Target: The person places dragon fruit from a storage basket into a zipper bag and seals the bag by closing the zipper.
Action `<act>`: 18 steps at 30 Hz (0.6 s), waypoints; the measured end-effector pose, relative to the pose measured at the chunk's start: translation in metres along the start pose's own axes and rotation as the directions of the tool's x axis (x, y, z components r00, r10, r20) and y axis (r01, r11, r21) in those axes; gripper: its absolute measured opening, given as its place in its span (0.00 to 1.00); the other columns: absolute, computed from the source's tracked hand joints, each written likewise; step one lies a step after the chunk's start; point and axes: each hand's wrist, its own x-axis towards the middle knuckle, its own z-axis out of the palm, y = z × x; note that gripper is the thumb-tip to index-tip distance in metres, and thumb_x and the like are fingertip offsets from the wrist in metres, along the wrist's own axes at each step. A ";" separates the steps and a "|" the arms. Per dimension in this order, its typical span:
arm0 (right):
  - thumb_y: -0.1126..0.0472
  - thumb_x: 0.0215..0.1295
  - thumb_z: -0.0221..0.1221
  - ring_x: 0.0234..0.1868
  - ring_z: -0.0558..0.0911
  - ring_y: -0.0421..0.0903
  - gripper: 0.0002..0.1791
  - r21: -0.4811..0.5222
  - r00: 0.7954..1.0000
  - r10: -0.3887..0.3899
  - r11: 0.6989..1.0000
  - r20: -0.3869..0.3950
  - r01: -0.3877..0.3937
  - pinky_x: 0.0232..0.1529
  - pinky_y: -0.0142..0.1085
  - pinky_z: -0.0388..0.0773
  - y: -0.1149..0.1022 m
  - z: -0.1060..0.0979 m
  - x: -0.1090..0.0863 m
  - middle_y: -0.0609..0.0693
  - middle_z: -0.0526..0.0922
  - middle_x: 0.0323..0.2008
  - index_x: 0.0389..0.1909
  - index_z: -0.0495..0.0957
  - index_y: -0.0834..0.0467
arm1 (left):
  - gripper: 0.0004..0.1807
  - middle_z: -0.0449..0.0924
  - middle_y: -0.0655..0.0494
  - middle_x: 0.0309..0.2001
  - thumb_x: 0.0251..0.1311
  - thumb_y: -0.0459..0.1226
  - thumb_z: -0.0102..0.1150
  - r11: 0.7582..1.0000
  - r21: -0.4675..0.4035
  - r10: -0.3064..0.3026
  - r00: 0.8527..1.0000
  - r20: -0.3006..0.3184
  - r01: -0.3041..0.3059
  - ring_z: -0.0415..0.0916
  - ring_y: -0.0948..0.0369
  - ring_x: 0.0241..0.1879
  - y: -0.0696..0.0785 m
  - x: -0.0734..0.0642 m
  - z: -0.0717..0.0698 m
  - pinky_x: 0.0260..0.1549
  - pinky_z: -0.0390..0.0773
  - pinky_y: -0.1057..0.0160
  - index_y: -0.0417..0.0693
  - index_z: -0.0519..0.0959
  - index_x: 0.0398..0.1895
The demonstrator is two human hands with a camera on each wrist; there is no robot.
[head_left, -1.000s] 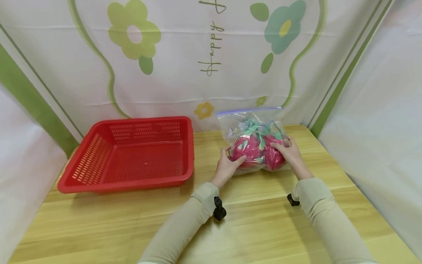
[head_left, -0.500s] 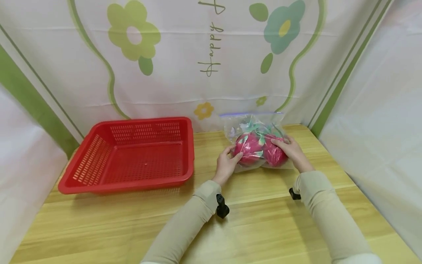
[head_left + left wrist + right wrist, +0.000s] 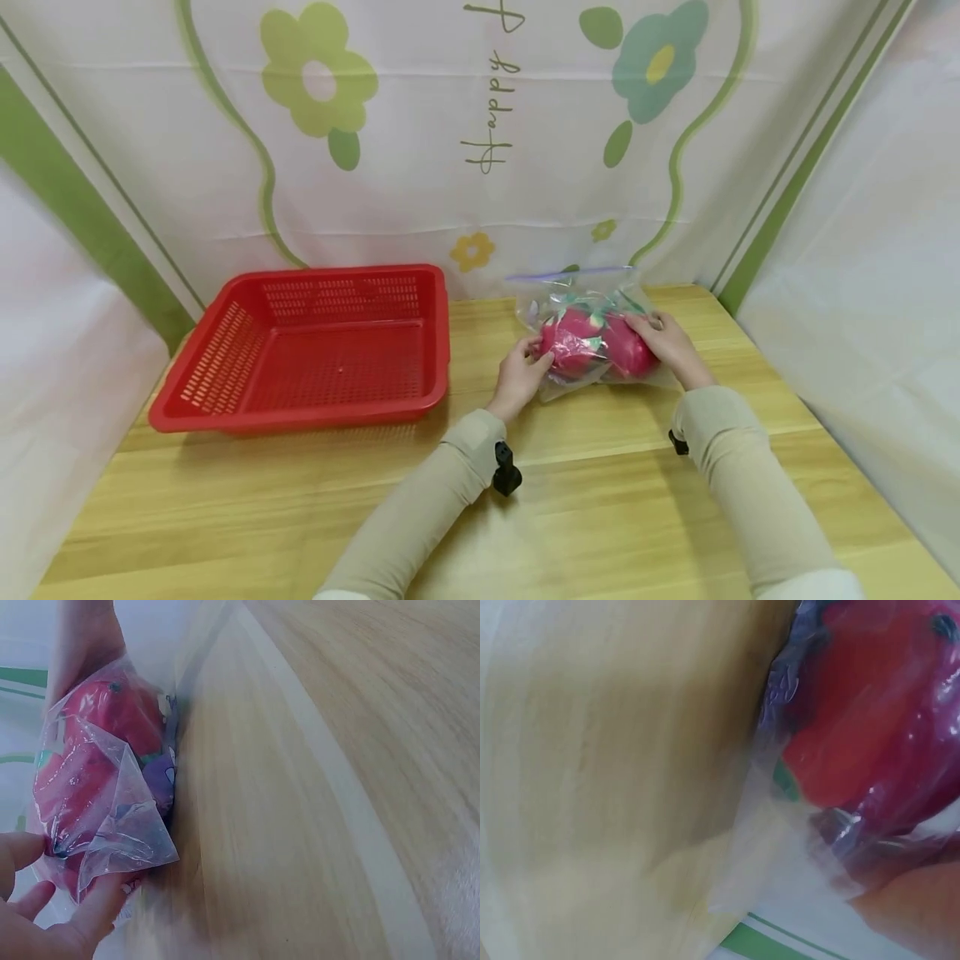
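A clear zip bag (image 3: 531, 302) with a blue-purple strip along its top is near the back right of the table. Inside are two pink-red dragon fruits (image 3: 572, 343) with green scales, side by side. My left hand (image 3: 517, 377) grips the bag's left side, thumb in front; in the left wrist view its fingers (image 3: 101, 906) press round the lower fruit through the plastic. On the other side my right hand (image 3: 671, 343) holds the right fruit (image 3: 628, 348) through the bag, thumb over its front. A loose plastic corner (image 3: 142, 840) folds outward. The fingers behind the bag are hidden.
A red plastic basket (image 3: 300, 415) with slotted walls stands left of the bag on the wooden table (image 3: 570, 517). Behind rises a white cloth (image 3: 420, 125) printed with flowers. A small black camera (image 3: 506, 471) is at the left cuff.
The bag's top strip has dropped lower and the fruits show more of their pink-red sides, turned within the grip. Both hands stay on the bag. The head view has shifted slightly.
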 end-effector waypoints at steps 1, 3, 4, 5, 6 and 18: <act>0.28 0.65 0.37 0.73 0.45 0.70 0.56 -0.016 1.000 0.002 1.000 -0.008 -0.002 0.72 0.59 0.47 -0.001 0.000 0.000 0.71 0.42 0.73 0.73 0.31 0.68 | 0.22 0.75 0.43 0.59 0.65 0.39 0.55 1.000 0.017 0.004 1.000 0.010 -0.004 0.73 0.51 0.59 0.001 0.000 0.000 0.56 0.76 0.58 0.45 0.71 0.62; 0.29 0.66 0.37 0.73 0.46 0.70 0.55 -0.024 1.000 -0.001 1.000 -0.025 0.000 0.72 0.59 0.47 -0.003 0.002 0.000 0.72 0.43 0.73 0.73 0.31 0.68 | 0.23 0.74 0.43 0.60 0.66 0.39 0.53 0.999 0.048 0.009 1.000 0.028 -0.010 0.72 0.50 0.60 0.002 0.000 0.000 0.59 0.74 0.56 0.44 0.69 0.64; 0.29 0.66 0.36 0.73 0.47 0.70 0.54 -0.042 0.999 -0.001 0.999 -0.045 -0.001 0.72 0.61 0.46 -0.003 0.002 0.000 0.72 0.44 0.72 0.73 0.32 0.68 | 0.24 0.75 0.44 0.60 0.67 0.39 0.53 0.998 0.064 0.016 0.999 0.036 -0.019 0.72 0.50 0.60 0.002 0.000 0.000 0.60 0.73 0.55 0.44 0.68 0.64; 0.30 0.67 0.36 0.73 0.47 0.70 0.54 -0.059 0.998 -0.005 0.998 -0.068 0.001 0.71 0.63 0.43 -0.003 0.003 0.000 0.72 0.45 0.72 0.73 0.33 0.69 | 0.24 0.75 0.44 0.60 0.67 0.39 0.52 0.997 0.075 0.020 0.999 0.044 -0.023 0.72 0.51 0.60 0.002 0.000 0.000 0.60 0.73 0.55 0.45 0.67 0.65; 0.30 0.67 0.35 0.72 0.48 0.70 0.53 -0.080 0.996 -0.008 0.997 -0.090 0.001 0.71 0.65 0.41 -0.004 0.004 0.001 0.73 0.47 0.72 0.73 0.35 0.69 | 0.24 0.75 0.44 0.59 0.67 0.39 0.51 0.996 0.080 0.030 0.998 0.049 -0.034 0.73 0.50 0.59 0.003 0.000 0.000 0.59 0.73 0.54 0.44 0.67 0.66; 0.27 0.65 0.26 0.71 0.49 0.72 0.53 -0.191 0.990 0.012 0.981 -0.144 -0.039 0.62 0.75 0.29 -0.021 -0.002 0.002 0.72 0.49 0.71 0.73 0.41 0.68 | 0.32 0.58 0.39 0.70 0.66 0.40 0.50 0.987 0.162 -0.002 1.000 0.026 -0.003 0.60 0.42 0.68 0.038 -0.013 -0.006 0.64 0.65 0.41 0.50 0.56 0.73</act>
